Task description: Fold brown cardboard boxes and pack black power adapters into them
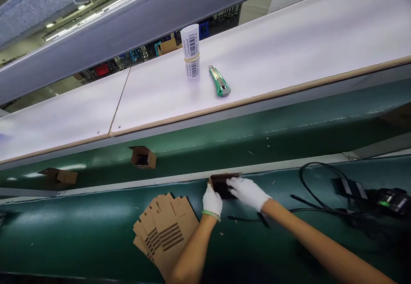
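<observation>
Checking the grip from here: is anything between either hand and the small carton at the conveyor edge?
Nothing visible. The left hand and right hand both touch the small carton directly. The flat carton stack lies off to the side.

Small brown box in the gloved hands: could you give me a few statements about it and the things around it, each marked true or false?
1. Both hands, the left hand and the right hand, touch the small box. True.
2. The hands are bare. False: both wear white gloves.
3. A stack of flat cardboard blanks lies by the left forearm. True.
4. The green knife lies on the green belt. False: it lies on the white shelf, beside the roll of labels.
5. Another opened box sits on the far belt. True.
</observation>
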Demonstrator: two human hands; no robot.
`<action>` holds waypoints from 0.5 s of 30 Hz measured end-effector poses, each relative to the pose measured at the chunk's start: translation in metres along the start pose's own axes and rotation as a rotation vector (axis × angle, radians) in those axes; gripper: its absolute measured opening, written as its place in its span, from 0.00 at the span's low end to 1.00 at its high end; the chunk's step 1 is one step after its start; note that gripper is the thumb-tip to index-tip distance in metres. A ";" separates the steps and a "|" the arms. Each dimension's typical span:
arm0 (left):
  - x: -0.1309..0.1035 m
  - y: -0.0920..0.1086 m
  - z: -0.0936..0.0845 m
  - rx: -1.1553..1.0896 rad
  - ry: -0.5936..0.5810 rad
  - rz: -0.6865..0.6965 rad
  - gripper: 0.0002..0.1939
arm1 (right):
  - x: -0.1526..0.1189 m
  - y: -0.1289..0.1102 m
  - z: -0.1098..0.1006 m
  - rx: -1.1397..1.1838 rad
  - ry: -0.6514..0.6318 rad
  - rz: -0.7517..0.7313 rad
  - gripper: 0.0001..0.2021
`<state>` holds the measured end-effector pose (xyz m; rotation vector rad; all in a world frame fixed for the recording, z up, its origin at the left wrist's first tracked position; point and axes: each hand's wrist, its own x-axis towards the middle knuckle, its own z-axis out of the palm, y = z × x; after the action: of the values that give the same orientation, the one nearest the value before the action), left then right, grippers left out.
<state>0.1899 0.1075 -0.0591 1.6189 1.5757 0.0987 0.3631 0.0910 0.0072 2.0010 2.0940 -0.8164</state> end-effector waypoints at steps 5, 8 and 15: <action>-0.020 -0.029 -0.007 -0.019 0.247 0.128 0.34 | -0.067 0.078 0.040 0.013 0.010 0.260 0.29; -0.035 -0.033 -0.003 0.058 0.485 0.433 0.31 | -0.071 0.107 0.075 0.046 -0.099 0.299 0.28; -0.038 0.002 0.011 0.392 0.210 0.657 0.33 | -0.043 0.108 0.098 0.042 -0.086 0.266 0.30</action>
<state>0.1905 0.0704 -0.0460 2.4605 1.1937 0.3336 0.4453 0.0044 -0.0868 2.1615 1.7291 -0.8843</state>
